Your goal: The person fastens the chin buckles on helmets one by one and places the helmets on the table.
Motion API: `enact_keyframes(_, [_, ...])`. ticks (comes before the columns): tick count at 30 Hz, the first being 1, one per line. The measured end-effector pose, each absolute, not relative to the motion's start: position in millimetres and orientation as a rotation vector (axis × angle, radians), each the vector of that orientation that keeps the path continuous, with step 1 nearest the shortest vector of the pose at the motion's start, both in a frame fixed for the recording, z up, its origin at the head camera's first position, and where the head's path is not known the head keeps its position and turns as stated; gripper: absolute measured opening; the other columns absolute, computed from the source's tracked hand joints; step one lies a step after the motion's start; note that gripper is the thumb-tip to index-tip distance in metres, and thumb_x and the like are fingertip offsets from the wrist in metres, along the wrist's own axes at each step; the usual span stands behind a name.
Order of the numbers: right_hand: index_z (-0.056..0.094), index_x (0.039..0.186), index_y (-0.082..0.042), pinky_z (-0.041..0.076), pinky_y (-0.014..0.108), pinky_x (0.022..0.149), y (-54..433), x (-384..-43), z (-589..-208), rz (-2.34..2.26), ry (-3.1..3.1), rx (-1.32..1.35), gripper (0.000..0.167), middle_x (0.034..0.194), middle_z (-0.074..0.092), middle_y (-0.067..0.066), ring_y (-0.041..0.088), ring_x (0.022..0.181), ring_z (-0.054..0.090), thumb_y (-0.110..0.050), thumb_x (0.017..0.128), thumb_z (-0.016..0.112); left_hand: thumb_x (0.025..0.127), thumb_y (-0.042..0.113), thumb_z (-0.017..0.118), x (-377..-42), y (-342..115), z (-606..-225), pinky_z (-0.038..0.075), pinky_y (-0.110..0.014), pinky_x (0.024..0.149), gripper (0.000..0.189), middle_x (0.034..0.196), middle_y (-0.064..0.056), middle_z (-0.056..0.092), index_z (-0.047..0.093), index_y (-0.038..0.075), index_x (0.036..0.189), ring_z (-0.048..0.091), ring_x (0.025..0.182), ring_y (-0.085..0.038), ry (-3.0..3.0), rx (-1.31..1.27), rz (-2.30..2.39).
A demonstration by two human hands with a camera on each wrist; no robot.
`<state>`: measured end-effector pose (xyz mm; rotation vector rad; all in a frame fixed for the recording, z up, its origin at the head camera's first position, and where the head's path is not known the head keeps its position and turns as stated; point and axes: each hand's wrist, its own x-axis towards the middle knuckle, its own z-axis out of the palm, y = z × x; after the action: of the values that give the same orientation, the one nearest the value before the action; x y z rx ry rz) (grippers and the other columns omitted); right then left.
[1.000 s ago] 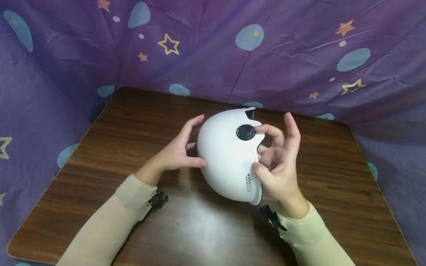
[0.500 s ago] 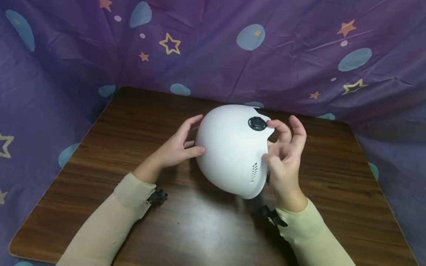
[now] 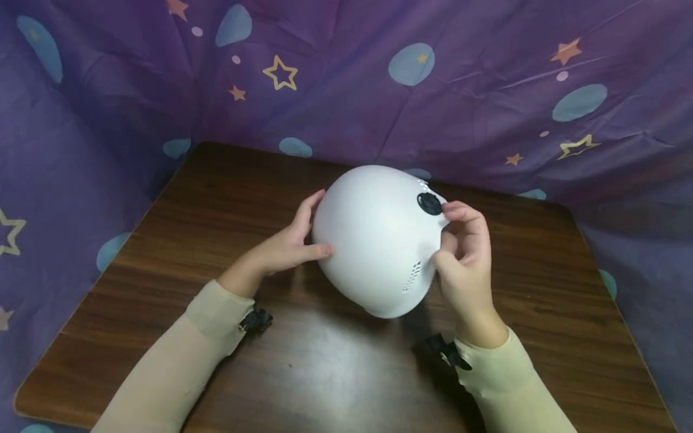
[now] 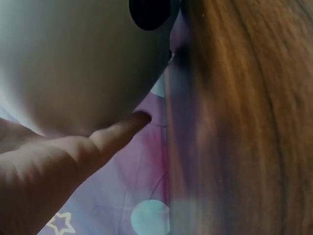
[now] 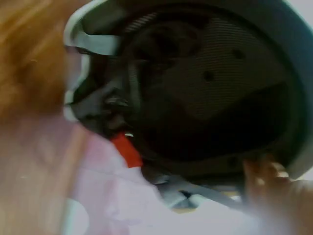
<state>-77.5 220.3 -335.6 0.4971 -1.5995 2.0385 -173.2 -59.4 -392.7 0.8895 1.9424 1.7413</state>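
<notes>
A white helmet [image 3: 373,240] is held above the table between both hands, its smooth crown toward the left. My left hand [image 3: 287,243] cups the crown, thumb on the near side and fingers passing behind. In the left wrist view, a finger lies along the white shell [image 4: 83,63]. At the right, my right hand [image 3: 470,258] grips the helmet's rim, fingertips right beside a round black disc [image 3: 430,204]. Small slots [image 3: 412,276] mark the shell below. The blurred right wrist view shows the dark lining [image 5: 210,107], a strap and a red piece [image 5: 127,149].
The brown wood-grain table [image 3: 162,276] extends under both arms. A purple curtain [image 3: 335,84] with stars and blue spots hangs behind it and at both sides. Small black devices sit on the left cuff [image 3: 256,320] and the right cuff [image 3: 446,352].
The helmet has turned, showing more crown and less of its open edge. The black disc has shifted right. My right hand moved slightly right with the rim, and its raised finger has folded down.
</notes>
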Motion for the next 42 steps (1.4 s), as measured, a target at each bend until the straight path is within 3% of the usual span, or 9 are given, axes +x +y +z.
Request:
enact_keyframes(4, [0.048,0.124,0.017,0.048,0.031,0.100,221.8,-67.6,-326.1,1.815,-1.981,0.539,0.060,0.145,0.029,0.011,0.035,0.120,0.053,0.023,0.064,0.048,0.070,0.087,0.078,-175.8,-58.6,-393.7,0.013,-0.062,0.127,0.153,0.174,-0.021,-0.004,-0.012,0.014,0.169,0.009,0.159,-0.037,1.890,0.860,1.758])
enact_keyframes(7, [0.049,0.137,0.006,0.038,0.044,0.112,222.6,-63.3,-321.4,1.578,-2.256,0.530,0.075,0.154,0.019,0.009,0.035,0.139,0.040,0.012,0.064,0.065,0.066,0.088,0.079,-175.9,-58.2,-393.4,0.014,-0.063,0.126,0.157,0.174,-0.021,-0.005,-0.014,0.016,0.169,0.008,0.159,-0.037,1.890,0.832,1.753])
enact_keyframes(11, [0.044,0.145,-0.008,0.031,0.058,0.112,228.6,-60.1,-315.6,1.135,-2.519,0.513,0.096,0.158,0.019,0.016,0.032,0.148,0.022,-0.012,0.059,0.085,0.065,0.089,0.079,-175.4,-57.0,-395.1,0.015,-0.064,0.126,0.157,0.174,-0.020,-0.006,-0.013,0.017,0.169,0.011,0.158,-0.040,1.909,0.820,1.757])
enact_keyframes(18, [0.041,0.144,-0.011,0.026,0.070,0.114,240.7,-60.4,-310.6,0.924,-2.608,0.501,0.114,0.159,0.017,0.022,0.038,0.151,0.010,-0.033,0.051,0.104,0.062,0.088,0.082,-172.3,-53.0,-394.8,0.025,-0.066,0.122,0.157,0.174,-0.019,-0.001,-0.010,0.019,0.169,0.020,0.156,-0.042,1.917,0.838,1.775])
enact_keyframes(24, [0.034,0.138,-0.004,0.011,0.073,0.122,249.6,-70.4,-316.4,0.924,-2.567,0.624,0.122,0.173,0.011,0.019,0.042,0.161,-0.004,-0.039,0.046,0.107,0.063,0.089,0.080,-170.2,-50.6,-394.1,0.016,-0.065,0.125,0.154,0.175,-0.015,-0.008,-0.010,0.024,0.169,0.009,0.159,-0.036,1.945,0.848,1.747])
enact_keyframes(31, [0.036,0.136,-0.002,0.029,0.065,0.114,260.4,-71.0,-312.3,0.910,-2.594,0.639,0.122,0.157,0.029,0.026,0.040,0.151,0.024,-0.084,0.061,0.086,0.062,0.091,0.079,-169.0,-49.6,-397.3,0.017,-0.067,0.124,0.158,0.174,-0.020,-0.006,-0.015,0.022,0.168,0.010,0.158,-0.040,1.918,0.842,1.735])
enact_keyframes(33, [0.037,0.140,-0.002,0.031,0.062,0.111,262.8,-70.9,-312.0,0.939,-2.605,0.615,0.122,0.152,0.030,0.025,0.038,0.146,0.027,-0.082,0.063,0.087,0.063,0.091,0.078,-168.7,-48.8,-398.3,0.017,-0.067,0.124,0.157,0.174,-0.019,-0.007,-0.016,0.021,0.168,0.009,0.158,-0.041,1.893,0.853,1.737])
enact_keyframes(37, [0.034,0.157,-0.010,0.030,0.067,0.115,264.2,-72.0,-312.3,0.979,-2.654,0.582,0.130,0.157,0.028,0.023,0.038,0.150,0.024,-0.052,0.056,0.105,0.067,0.090,0.076,-168.0,-47.2,-399.5,0.016,-0.068,0.124,0.154,0.175,-0.016,-0.011,-0.016,0.020,0.169,0.006,0.159,-0.040,1.859,0.883,1.751])
enact_keyframes(42, [0.031,0.168,-0.020,0.005,0.073,0.123,263.5,-71.2,-312.2,0.892,-2.734,0.563,0.142,0.176,0.014,0.014,0.041,0.162,-0.003,-0.040,0.051,0.108,0.063,0.091,0.078,-166.7,-46.4,-398.6,0.014,-0.069,0.123,0.157,0.175,-0.015,-0.011,-0.016,0.023,0.169,0.006,0.159,-0.040,1.890,0.864,1.749])
